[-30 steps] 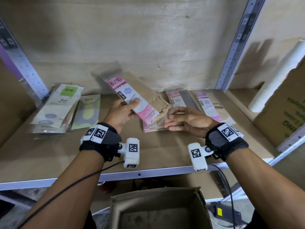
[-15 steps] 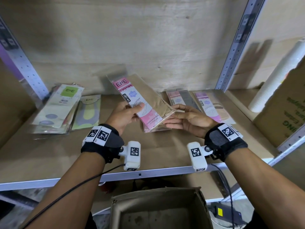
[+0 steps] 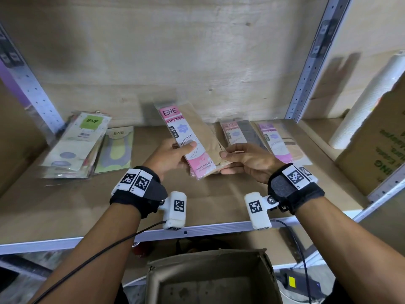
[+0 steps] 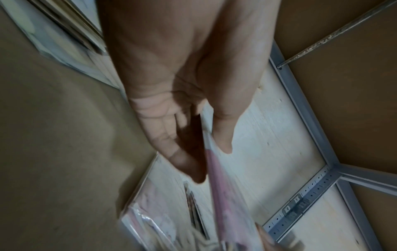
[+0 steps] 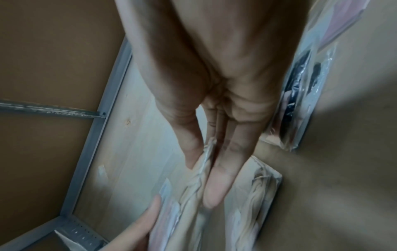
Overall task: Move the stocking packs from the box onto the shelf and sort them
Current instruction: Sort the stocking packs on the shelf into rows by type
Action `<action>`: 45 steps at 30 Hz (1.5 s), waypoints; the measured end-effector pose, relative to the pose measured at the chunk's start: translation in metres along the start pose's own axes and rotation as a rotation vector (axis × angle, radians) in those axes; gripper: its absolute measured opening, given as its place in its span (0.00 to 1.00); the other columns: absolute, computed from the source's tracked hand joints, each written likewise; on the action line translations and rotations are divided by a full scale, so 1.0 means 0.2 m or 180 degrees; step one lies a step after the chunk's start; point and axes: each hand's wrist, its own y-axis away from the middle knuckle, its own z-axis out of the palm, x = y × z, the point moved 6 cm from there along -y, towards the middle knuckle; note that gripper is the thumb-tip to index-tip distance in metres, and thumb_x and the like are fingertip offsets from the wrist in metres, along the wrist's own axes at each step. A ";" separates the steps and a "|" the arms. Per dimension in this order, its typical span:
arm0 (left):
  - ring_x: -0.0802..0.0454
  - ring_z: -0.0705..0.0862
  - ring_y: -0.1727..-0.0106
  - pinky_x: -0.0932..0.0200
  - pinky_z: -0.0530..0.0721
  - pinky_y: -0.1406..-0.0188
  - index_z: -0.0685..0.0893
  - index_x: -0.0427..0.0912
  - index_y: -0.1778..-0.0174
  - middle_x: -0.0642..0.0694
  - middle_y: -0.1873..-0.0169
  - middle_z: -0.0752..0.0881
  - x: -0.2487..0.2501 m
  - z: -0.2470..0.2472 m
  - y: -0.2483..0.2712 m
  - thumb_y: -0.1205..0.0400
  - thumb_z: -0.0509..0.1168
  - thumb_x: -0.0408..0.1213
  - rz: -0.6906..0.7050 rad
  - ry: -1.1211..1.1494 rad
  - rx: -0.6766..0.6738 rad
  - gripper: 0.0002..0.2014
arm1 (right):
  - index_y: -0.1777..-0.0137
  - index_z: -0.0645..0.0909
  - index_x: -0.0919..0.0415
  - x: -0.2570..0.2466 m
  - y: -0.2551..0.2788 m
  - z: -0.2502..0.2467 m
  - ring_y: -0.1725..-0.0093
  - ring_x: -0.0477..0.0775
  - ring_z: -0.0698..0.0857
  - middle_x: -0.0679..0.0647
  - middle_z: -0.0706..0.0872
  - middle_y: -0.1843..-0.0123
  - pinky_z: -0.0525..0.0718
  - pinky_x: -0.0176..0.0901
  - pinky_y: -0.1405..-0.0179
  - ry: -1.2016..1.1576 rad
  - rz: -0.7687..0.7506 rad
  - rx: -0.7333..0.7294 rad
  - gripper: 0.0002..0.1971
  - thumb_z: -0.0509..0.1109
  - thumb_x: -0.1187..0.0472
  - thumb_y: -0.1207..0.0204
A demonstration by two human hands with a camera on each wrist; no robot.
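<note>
Both hands hold a pink-labelled pack of beige stockings (image 3: 192, 139) tilted above the shelf board (image 3: 65, 205). My left hand (image 3: 173, 155) pinches its left edge, thumb on the label; the pack (image 4: 223, 195) shows edge-on between thumb and fingers. My right hand (image 3: 241, 160) pinches the right edge (image 5: 204, 163) between thumb and straight fingers. Under it lie more beige packs (image 3: 198, 173). A pink pack with dark stockings (image 3: 241, 133) and a purple-labelled pack (image 3: 278, 143) lie to the right. Green-labelled packs (image 3: 76, 143) are piled at the left. The cardboard box (image 3: 210, 279) stands below.
Perforated metal uprights (image 3: 311, 55) frame the bay. A white paper roll (image 3: 368, 102) and a printed carton (image 3: 377, 150) stand in the bay to the right. A cable (image 3: 87, 260) runs from my left wrist camera. The front half of the shelf board is bare.
The held pack has swung more upright and shifted right. My right hand rose from beside the beige pile and took the pack's right edge.
</note>
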 end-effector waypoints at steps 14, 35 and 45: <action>0.53 0.93 0.58 0.67 0.90 0.62 0.90 0.35 0.49 0.39 0.49 0.93 -0.10 0.03 -0.05 0.24 0.77 0.27 -0.0368 0.0203 -0.0024 0.09 | 0.49 0.79 0.69 -0.03 -0.10 -0.02 0.66 0.60 0.92 0.64 0.91 0.63 0.90 0.42 0.70 0.0522 -0.0248 0.0714 0.13 0.80 0.68 0.27; 0.50 0.94 0.64 0.55 0.93 0.54 0.94 0.37 0.54 0.43 0.58 0.94 -0.14 0.00 -0.13 0.36 0.87 0.38 -0.0463 -0.1346 0.0591 0.17 | 0.54 0.91 0.66 -0.09 -0.13 0.03 0.52 0.57 0.90 0.60 0.92 0.54 0.90 0.44 0.52 0.3436 -0.0447 0.1376 0.10 0.82 0.65 0.34; 0.48 0.94 0.62 0.51 0.93 0.53 0.94 0.37 0.51 0.43 0.54 0.94 -0.11 0.00 -0.09 0.34 0.86 0.36 -0.0428 -0.1436 0.0586 0.18 | 0.51 0.91 0.68 -0.11 -0.09 0.06 0.50 0.57 0.90 0.61 0.92 0.52 0.91 0.47 0.50 0.3607 -0.0383 0.1329 0.12 0.83 0.64 0.32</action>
